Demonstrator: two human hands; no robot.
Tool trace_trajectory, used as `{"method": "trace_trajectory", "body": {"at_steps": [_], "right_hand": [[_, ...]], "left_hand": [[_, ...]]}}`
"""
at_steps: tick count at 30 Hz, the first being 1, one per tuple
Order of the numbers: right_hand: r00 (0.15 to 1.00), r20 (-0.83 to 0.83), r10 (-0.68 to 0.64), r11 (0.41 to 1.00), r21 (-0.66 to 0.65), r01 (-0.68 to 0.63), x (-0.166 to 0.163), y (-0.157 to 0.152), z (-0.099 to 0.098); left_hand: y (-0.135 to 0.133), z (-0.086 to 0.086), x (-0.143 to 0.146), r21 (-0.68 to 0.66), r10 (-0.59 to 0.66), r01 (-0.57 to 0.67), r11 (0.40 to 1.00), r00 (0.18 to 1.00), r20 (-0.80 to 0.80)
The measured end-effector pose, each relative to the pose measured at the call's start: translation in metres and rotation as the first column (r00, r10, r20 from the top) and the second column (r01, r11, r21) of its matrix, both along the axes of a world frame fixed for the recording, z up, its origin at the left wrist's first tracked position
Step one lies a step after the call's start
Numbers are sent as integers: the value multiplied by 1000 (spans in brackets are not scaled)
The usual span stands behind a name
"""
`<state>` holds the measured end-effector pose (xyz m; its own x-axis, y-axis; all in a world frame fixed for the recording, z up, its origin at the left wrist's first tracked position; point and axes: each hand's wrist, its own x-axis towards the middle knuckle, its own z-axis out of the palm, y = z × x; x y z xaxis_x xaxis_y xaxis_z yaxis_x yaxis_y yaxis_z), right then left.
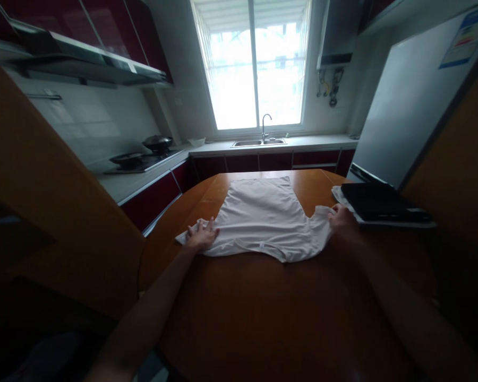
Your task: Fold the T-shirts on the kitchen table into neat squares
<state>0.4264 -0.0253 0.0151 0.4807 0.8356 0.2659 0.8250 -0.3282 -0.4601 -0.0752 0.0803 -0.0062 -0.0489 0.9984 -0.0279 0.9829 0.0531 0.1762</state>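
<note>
A white T-shirt (263,212) lies spread on the wooden table (279,313), its neckline toward me and its hem toward the window. My left hand (202,235) rests flat on the left sleeve area, fingers spread. At the other side, my right hand (341,218) pinches the edge of the right sleeve, which is drawn outward. Small wrinkles run across the shirt's body and around the right shoulder.
Dark folded clothing (378,201) lies on white cloth at the table's right edge, close to my right hand. Beyond the table are a counter with a sink (258,142), a stove with pans (157,142) at left, and a fridge (406,101) at right.
</note>
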Motion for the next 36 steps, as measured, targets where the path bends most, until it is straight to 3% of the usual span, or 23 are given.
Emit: {"method": "trace_trajectory", "body": {"at_steps": [3,5,7,9,10,12,14,15,18,22,26,30,36], "right_hand": [[993,68,-94,991,-89,100,25,-10,8],[989,116,-95,993,-60,103,20,-14,13],[987,156,24,999,21,-27,-1,-15,17],[950,149,274,955,69,-287,-34,-16,19],[916,124,381,919,54,-390,-52,-17,19],[752,-5,660,751,-30,-660,-84,-23,16],[597,-97,796,589,-100,-802,-106,-31,13],[550,-118,826,538,-122,-834,-113,-34,11],[467,-132,875,450,-135,-883,-122,-42,10],[347,-81,934,334,-139,-932,-126,-46,12],[333,-26,942,323,-189,-927,-130,-49,16],[378,25,925,373,-231,-898,-132,-53,22],[382,123,916,401,-272,-875,-131,-51,22]], "left_hand": [[-6,9,11,159,-49,52,986,999,-19],[-12,15,27,297,-258,241,924,966,20],[-20,19,44,351,-494,432,831,863,106],[-25,20,56,313,-616,547,777,763,196],[-27,19,59,283,-636,576,767,739,220],[-29,17,59,227,-648,607,762,722,243],[-30,19,54,159,-644,628,762,707,293],[-30,21,50,112,-640,644,757,694,330],[-34,32,42,-38,-640,712,701,652,406],[-43,47,41,-96,-728,835,543,524,441],[-53,56,47,12,-820,897,442,399,410],[-63,64,52,-18,-841,906,422,399,366],[-69,66,57,-19,-875,918,396,383,295]]}}
